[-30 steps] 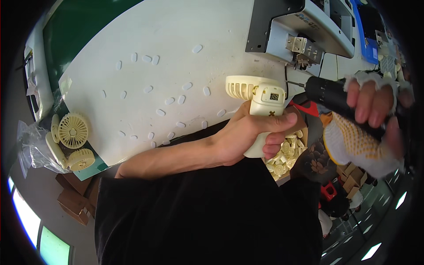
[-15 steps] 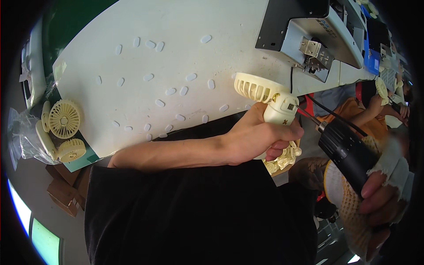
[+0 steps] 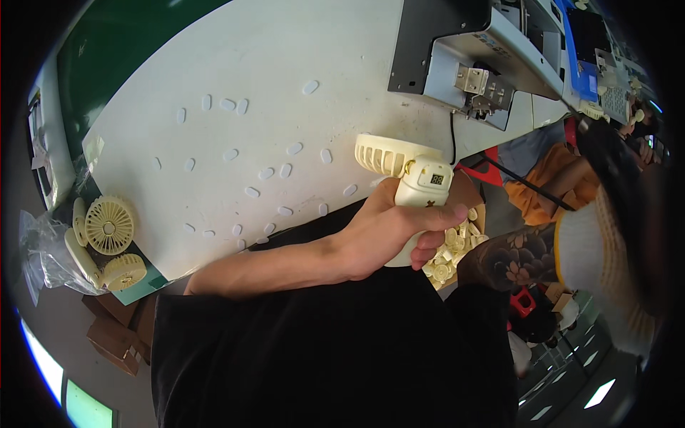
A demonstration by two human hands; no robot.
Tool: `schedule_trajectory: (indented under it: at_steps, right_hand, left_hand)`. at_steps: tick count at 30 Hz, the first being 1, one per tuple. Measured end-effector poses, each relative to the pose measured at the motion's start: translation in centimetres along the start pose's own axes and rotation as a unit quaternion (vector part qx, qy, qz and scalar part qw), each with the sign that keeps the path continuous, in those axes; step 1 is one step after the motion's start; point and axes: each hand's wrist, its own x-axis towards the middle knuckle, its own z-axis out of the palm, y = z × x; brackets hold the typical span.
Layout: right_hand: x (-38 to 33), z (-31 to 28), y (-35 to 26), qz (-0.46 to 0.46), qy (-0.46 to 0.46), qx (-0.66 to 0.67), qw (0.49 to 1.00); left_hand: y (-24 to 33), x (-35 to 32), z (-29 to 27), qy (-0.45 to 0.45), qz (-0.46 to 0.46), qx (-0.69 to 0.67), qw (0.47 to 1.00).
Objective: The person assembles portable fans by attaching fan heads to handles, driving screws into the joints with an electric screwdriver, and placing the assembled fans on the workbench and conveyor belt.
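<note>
A cream handheld fan (image 3: 422, 182) is in my left hand (image 3: 378, 232), which is wrapped round its handle, thumb along the side. The fan's round slotted head points left, and a small dark display faces up. At the far right is my right hand (image 3: 619, 285), in a whitish knit glove, its fingers dark and smeared by motion. A black electric screwdriver (image 3: 608, 153) rises blurred from it, tip up and away from the fan.
Small white oval pieces (image 3: 285, 170) lie scattered over the white table (image 3: 342, 43). A grey metal machine (image 3: 457, 64) stands at the back right. More cream fans (image 3: 109, 225) sit at the left edge. Below the fan is a box of cream parts (image 3: 457, 250). Another person (image 3: 553, 164) sits at right.
The screwdriver has left the fan, swinging up and to the right with my right hand. My left hand and the fan have shifted slightly left in view.
</note>
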Motion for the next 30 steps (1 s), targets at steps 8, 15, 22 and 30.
schedule_trajectory:
  at_steps: [8, 15, 22, 30]
  right_hand:
    - [-3.6, 3.5, 2.6, 0.255, 0.038, -0.03, 0.966]
    - [-3.7, -0.3, 4.1, 0.265, -0.061, 0.086, 0.959]
    - [-5.3, 4.0, -1.6, 0.306, 0.036, -0.084, 0.948]
    - [-4.9, 5.7, -1.1, 0.212, -0.08, 0.014, 0.974]
  left_hand:
    - [-0.3, 0.3, -0.4, 0.013, 0.016, -0.067, 0.998]
    - [-0.8, 0.6, 0.0, 0.013, 0.031, -0.022, 0.999]
    - [-0.7, 0.6, 0.0, 0.011, 0.039, -0.008, 0.999]
    - [-1.1, 0.6, -0.6, -0.002, 0.043, -0.055, 0.998]
